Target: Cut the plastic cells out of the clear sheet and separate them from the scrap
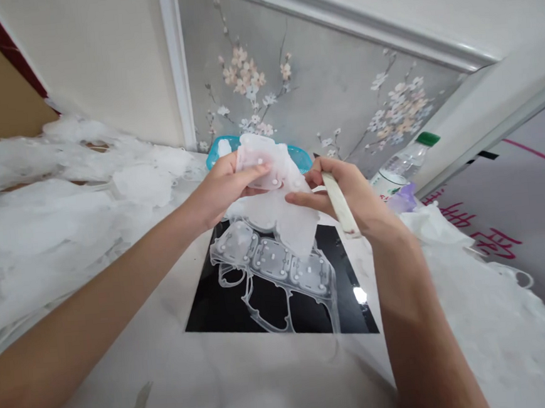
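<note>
Blossom-painted wall panel point(329, 80) backs a pale worktop point(248, 375) heaped on both sides with white scrap point(41, 209). Above a black square point(214, 303) set into that worktop, your left hand point(222, 192) is clenched on a translucent moulded sheet point(275, 178), thumb pressed across its studded face, holding it up in front of a blue basket point(304, 157). Your right hand point(347, 195) pinches the same sheet's lower flap with its fingertips while a pale stick point(341, 205) is clamped in its grasp. A second moulded strip point(272, 260) lies flat on the black square, just under the raised sheet. A green-capped bottle point(404, 165) shows just beyond your right hand.
</note>
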Tool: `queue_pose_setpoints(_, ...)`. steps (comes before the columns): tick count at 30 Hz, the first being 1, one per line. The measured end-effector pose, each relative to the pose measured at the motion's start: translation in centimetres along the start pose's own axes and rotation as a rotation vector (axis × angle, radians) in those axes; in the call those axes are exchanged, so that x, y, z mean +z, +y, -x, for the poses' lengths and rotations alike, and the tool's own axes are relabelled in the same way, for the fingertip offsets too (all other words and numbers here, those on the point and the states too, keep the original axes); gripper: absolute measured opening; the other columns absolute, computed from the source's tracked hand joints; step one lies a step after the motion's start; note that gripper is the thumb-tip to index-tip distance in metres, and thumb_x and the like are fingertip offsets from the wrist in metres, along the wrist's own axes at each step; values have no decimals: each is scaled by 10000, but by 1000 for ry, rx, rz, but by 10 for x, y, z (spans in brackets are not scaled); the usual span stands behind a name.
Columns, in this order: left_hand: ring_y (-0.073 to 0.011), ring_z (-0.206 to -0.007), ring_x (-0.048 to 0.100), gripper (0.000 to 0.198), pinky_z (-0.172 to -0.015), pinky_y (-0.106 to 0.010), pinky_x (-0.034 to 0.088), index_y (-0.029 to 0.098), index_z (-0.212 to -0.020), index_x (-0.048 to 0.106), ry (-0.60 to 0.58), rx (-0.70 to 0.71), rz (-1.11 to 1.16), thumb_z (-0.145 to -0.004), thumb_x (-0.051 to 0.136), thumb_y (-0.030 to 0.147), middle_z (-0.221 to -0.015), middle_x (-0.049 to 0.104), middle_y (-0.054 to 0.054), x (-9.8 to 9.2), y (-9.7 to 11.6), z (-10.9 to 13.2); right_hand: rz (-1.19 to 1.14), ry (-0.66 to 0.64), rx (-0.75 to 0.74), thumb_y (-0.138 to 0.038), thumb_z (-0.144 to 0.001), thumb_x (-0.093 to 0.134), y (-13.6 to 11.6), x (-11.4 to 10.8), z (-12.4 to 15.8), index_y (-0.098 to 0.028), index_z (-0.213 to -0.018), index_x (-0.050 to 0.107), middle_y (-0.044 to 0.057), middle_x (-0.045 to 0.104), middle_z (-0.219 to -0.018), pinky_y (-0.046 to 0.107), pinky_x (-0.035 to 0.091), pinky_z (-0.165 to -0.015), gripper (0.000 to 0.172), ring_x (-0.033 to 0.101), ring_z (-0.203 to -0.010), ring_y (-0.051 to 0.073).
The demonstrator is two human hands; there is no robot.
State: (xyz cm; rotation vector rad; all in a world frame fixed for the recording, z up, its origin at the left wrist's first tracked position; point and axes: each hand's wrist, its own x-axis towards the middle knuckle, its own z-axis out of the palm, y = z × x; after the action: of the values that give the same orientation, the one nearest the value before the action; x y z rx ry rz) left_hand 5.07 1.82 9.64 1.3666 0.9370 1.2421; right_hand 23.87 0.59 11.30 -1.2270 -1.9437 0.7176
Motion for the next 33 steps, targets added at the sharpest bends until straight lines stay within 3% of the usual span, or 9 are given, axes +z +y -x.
queue_pose_setpoints(2,-124,-756,660,184,-691,-228,545,161,-983,613,-14,-54,41,-815,580,230,-879,683,-37,0,2,1,-24,-35,-29,-449,-691,717,-5,-5,4,-197,-674,414,-12,562,-726,242,394,-567,394,498,-607,96)
queue_pose_setpoints(5,-125,-724,665,189,-648,-219,541,164,-1000,596,7,-70,-11,-824,568,228,-866,682,-38,1,4,2,-65,29,-65,-545,-843,519,-9,-10,7,-195,-770,504,43,633,-855,275,469,-652,358,589,-725,141)
queue_pose_setpoints(8,-131,-675,670,213,-595,-216,532,174,-1009,590,10,-5,-142,-819,587,271,-861,677,-33,0,5,4,-158,162,-97,-561,-929,320,-11,-9,8,-243,-1071,507,33,638,-872,287,504,-630,396,594,-632,128)
queue_pose_setpoints(10,-127,-619,663,227,-538,-205,511,177,-1008,594,16,48,-239,-811,598,289,-847,672,-32,-1,7,5,-175,229,-130,-554,-936,312,-13,-8,10,-263,-1170,483,24,626,-846,284,514,-619,411,579,-583,120)
queue_pose_setpoints(16,-111,-520,617,198,-410,-184,414,163,-910,637,52,173,-361,-778,637,311,-801,665,-48,-3,11,8,-106,262,-205,-401,-901,521,-26,-10,15,-235,-1073,629,30,672,-790,292,530,-636,262,619,-618,132)
queue_pose_setpoints(21,-158,-655,632,181,-479,-205,470,146,-821,673,77,140,-315,-718,700,292,-748,673,-58,0,13,9,-14,221,-258,-303,-829,636,-31,-12,20,-207,-882,726,-3,628,-606,259,487,-513,142,556,-520,103)
queue_pose_setpoints(27,-152,-646,614,204,-457,-198,472,144,-761,661,76,166,-342,-718,696,340,-726,668,-50,1,12,8,-73,68,-220,-326,-786,675,-30,-1,20,-198,-770,722,-3,629,-597,234,437,-435,137,523,-462,82)
queue_pose_setpoints(33,-155,-658,623,246,-468,-193,481,145,-757,651,63,177,-358,-723,694,385,-705,654,-46,2,15,10,-89,-10,-184,-344,-796,659,-27,6,17,-179,-814,660,-12,605,-587,229,448,-451,166,566,-499,102)
